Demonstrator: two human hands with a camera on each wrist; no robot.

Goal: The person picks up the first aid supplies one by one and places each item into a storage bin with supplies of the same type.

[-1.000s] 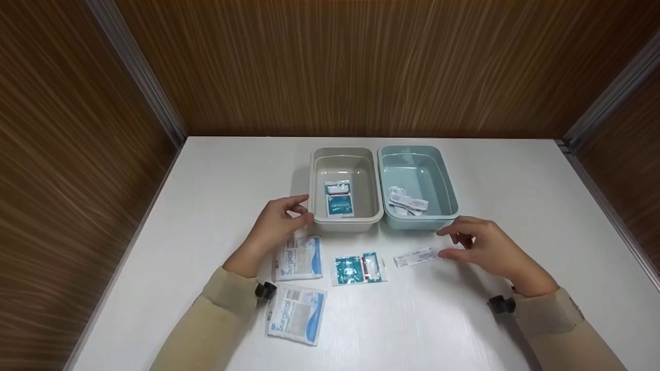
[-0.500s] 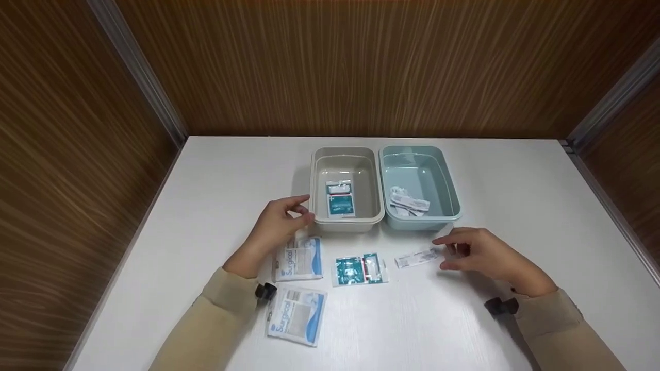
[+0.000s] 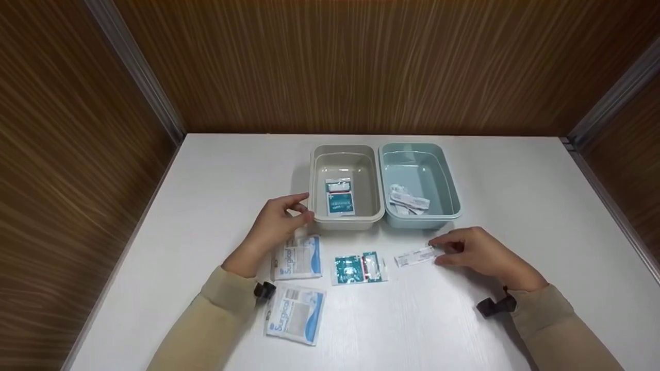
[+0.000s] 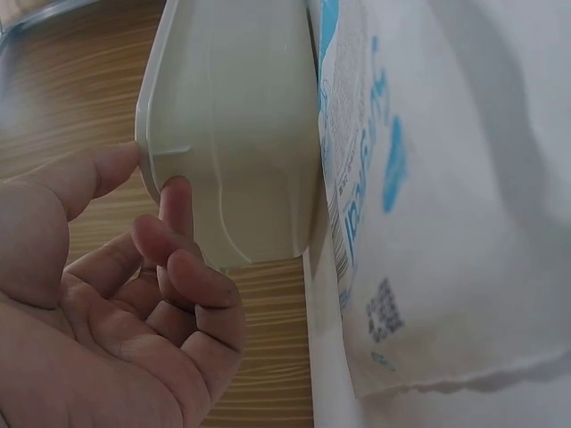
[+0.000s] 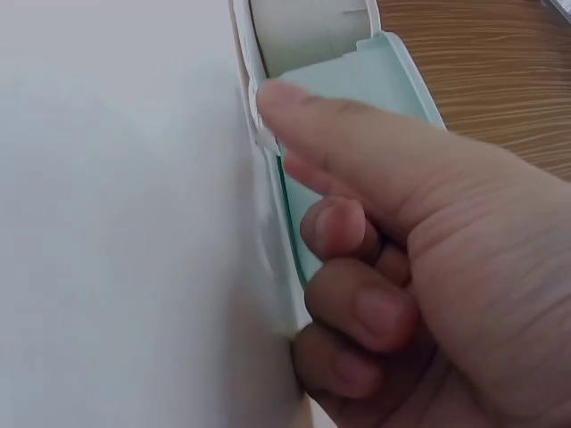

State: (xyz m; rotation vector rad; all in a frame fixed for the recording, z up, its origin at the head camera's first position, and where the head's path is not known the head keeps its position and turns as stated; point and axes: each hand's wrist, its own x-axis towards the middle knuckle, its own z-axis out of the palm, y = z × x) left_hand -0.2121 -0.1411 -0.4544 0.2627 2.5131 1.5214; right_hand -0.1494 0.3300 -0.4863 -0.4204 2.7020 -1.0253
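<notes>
At the beige bin (image 3: 346,224), my left hand (image 3: 276,221) touches the front left corner of the rim with thumb and index finger; its other fingers curl loosely in the left wrist view. A narrow white printed packet (image 3: 412,257) lies on the table before the blue-green bin (image 3: 420,222). My right hand (image 3: 477,252) has index finger and thumb at opposite edges of its right end. In the right wrist view the thumb (image 5: 330,134) covers part of the work; whether it pinches the packet I cannot tell.
One teal-and-white sachet (image 3: 340,198) lies in the beige bin, another sachet (image 3: 358,269) on the table. Several narrow white packets (image 3: 409,200) sit in the blue-green bin. Two blue-and-white "Surgical" packs (image 3: 296,314) lie near the left forearm. Wood-grain panels (image 3: 340,67) enclose the table.
My right hand has moved down and left from the blue-green bin's front corner to the packet's right end, and thumb and index finger have drawn closer together. The left hand stays at the rim.
</notes>
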